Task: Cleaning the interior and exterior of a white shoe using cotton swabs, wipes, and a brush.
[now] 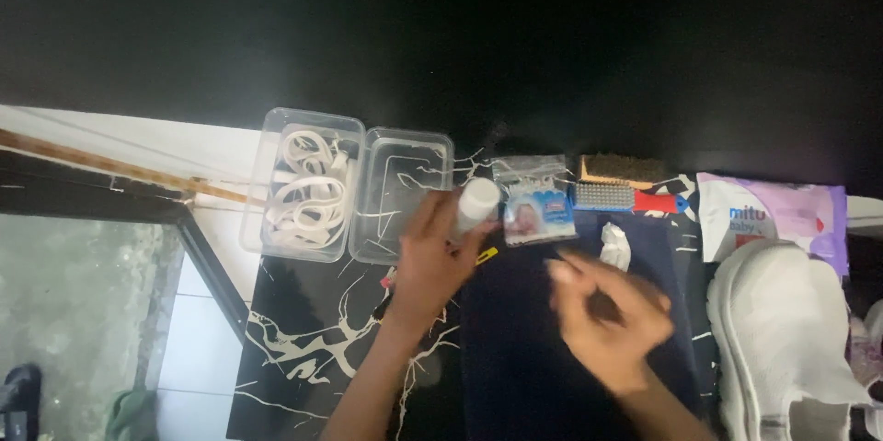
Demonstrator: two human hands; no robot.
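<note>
Right hand [607, 317] open over dark cloth [515, 358]; left hand [432, 262] grips white bottle [476, 202] (near cloth edge).

A home spot for cleaning shoes: black marble-look worktop [303, 349] beside floor tiles [198, 331], with brushes [625, 185], wet wipes pack [782, 211] and a white sneaker [782, 331].

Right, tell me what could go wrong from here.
The left hand holds a small white bottle only by its lower end, so it could slip or tip onto the dark cloth. The right hand is blurred, close to the white wad and the small packet; it might knock either aside.
</note>
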